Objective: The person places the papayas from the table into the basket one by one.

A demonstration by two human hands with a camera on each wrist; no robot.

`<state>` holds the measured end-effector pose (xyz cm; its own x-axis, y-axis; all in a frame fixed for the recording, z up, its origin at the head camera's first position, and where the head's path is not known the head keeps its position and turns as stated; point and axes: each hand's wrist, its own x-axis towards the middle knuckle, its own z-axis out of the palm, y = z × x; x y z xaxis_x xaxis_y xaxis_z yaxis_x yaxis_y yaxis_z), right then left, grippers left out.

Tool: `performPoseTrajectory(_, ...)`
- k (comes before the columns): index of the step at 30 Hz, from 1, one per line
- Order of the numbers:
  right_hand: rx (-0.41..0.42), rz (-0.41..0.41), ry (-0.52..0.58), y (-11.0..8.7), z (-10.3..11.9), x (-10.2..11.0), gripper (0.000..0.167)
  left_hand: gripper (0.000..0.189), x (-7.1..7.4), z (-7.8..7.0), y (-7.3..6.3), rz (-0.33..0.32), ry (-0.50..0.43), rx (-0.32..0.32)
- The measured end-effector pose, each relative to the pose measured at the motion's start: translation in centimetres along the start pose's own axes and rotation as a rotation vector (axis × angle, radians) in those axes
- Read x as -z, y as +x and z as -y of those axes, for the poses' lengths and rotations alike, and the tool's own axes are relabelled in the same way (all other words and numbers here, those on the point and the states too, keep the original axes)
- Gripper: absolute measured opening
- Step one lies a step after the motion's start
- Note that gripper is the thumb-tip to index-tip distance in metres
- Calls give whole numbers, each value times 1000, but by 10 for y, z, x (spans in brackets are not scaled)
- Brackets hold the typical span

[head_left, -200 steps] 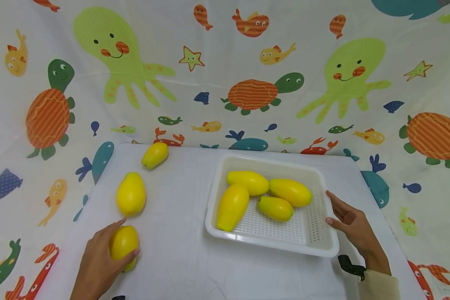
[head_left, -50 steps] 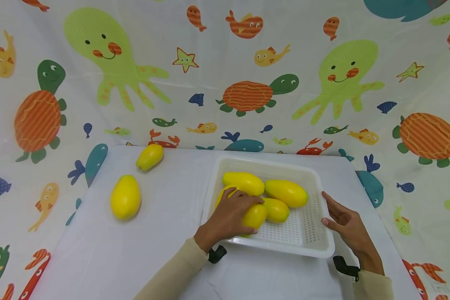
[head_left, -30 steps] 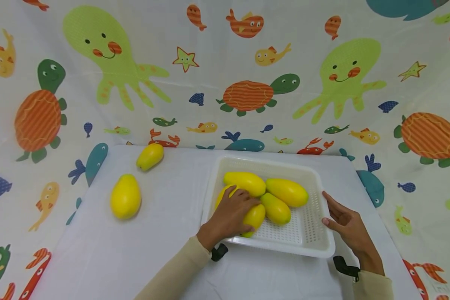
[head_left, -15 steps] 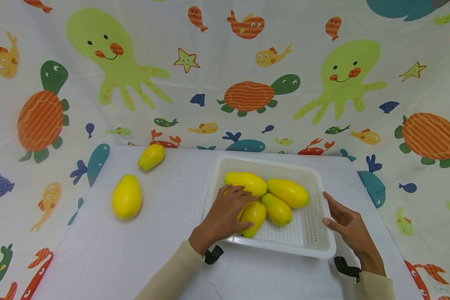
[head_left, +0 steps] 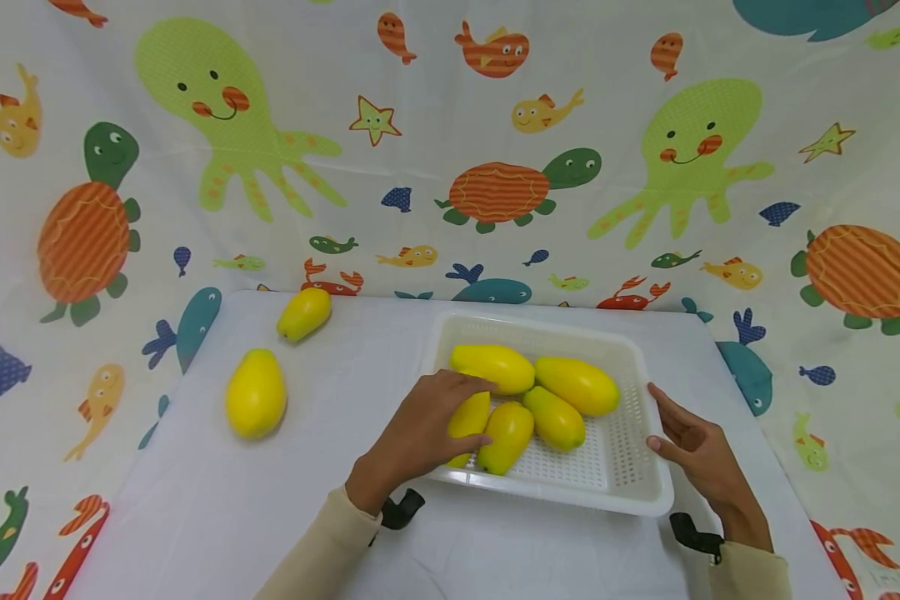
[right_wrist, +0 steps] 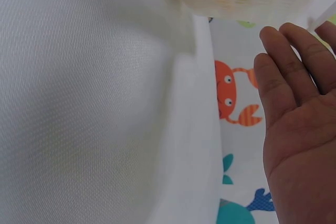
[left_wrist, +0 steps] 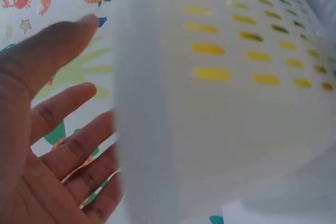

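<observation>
Here lies the front fruit (head_left: 506,437) — between both hands (head_left: 423,421) (head_left: 696,452).

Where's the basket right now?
In the head view, the basket sits right of centre on the table, with the left hand over its left side and the right hand at its right edge.

Left fingers (left_wrist: 76,150), right fingers (right_wrist: 275,85) extended

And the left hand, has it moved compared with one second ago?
Yes. In the head view, judged against the middle turtle print, the left hand has moved toward the person's left.
</observation>
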<state>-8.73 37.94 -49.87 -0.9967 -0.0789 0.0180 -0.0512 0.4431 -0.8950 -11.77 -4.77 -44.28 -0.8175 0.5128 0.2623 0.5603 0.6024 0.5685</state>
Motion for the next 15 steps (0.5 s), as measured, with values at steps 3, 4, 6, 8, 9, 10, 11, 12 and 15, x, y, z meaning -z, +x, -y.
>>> performPoseTrajectory(3, 1, 2, 6, 0, 1, 0, 77, 64, 10, 1, -4, -31, -18, 25)
performPoseTrajectory(4, 2, 2, 8, 0, 1, 0, 77, 64, 13, 2, -6, -43, -17, 32)
performPoseTrajectory(6, 4, 4, 10, 0, 1, 1, 77, 66, 19, 5, -8, -69, -5, 37)
performPoseTrajectory(8, 3, 4, 11, 0, 1, 1, 77, 67, 24, 8, -11, -92, 11, 42)
performPoseTrajectory(9, 4, 8, 11, 0, 1, 2, 77, 67, 27, 10, -12, -102, 19, 44)
performPoseTrajectory(10, 4, 6, 11, 0, 1, 2, 77, 68, 29, 12, -14, -112, 27, 45)
performPoseTrajectory(11, 3, 6, 12, 0, 0, 2, 77, 68, 31, 13, -15, -121, 32, 44)
performPoseTrajectory(12, 5, 8, 16, 0, 0, 2, 77, 68, 34, 15, -17, -129, 37, 47)
performPoseTrajectory(15, 12, 13, 26, 1, -2, 2, 77, 69, 41, 20, -23, -150, 54, 55)
